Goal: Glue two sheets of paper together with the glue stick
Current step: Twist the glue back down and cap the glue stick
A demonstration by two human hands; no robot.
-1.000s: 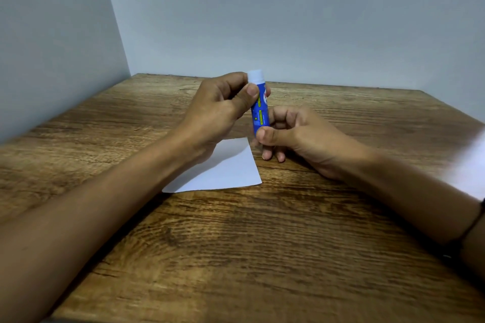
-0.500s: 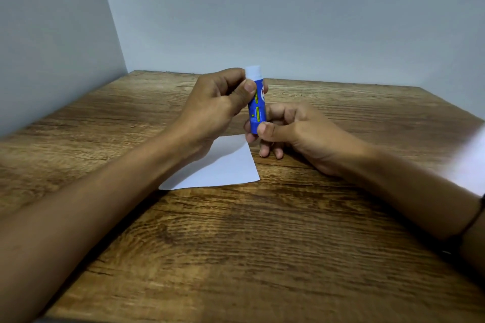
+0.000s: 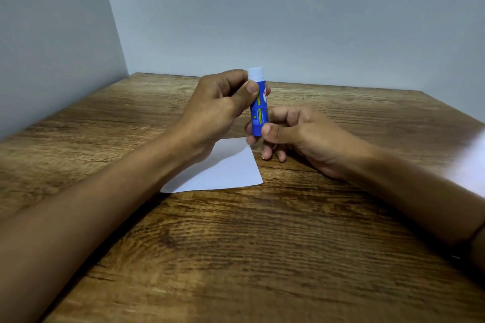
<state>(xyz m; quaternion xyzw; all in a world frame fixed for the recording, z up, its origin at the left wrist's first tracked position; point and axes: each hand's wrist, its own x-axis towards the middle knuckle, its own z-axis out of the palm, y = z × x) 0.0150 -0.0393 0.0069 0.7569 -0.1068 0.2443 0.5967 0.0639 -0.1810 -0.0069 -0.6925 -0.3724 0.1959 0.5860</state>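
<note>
A blue glue stick (image 3: 259, 107) with a white cap stands upright above the table, held by both hands. My left hand (image 3: 217, 110) pinches its upper part just below the cap, thumb in front. My right hand (image 3: 296, 134) grips its lower end between thumb and fingers. Under the hands a white sheet of paper (image 3: 223, 168) lies flat on the wooden table (image 3: 236, 244), partly hidden by my left wrist. A second white sheet (image 3: 472, 162) shows blurred at the right edge of the view.
Grey walls close the table at the back and on the left. A dark band circles my right wrist (image 3: 477, 233). Bare wood spreads in front of the paper toward the near edge.
Both hands hold the glue stick much as before. My right thumb sits slightly differently on its base. The view shifted a little.
</note>
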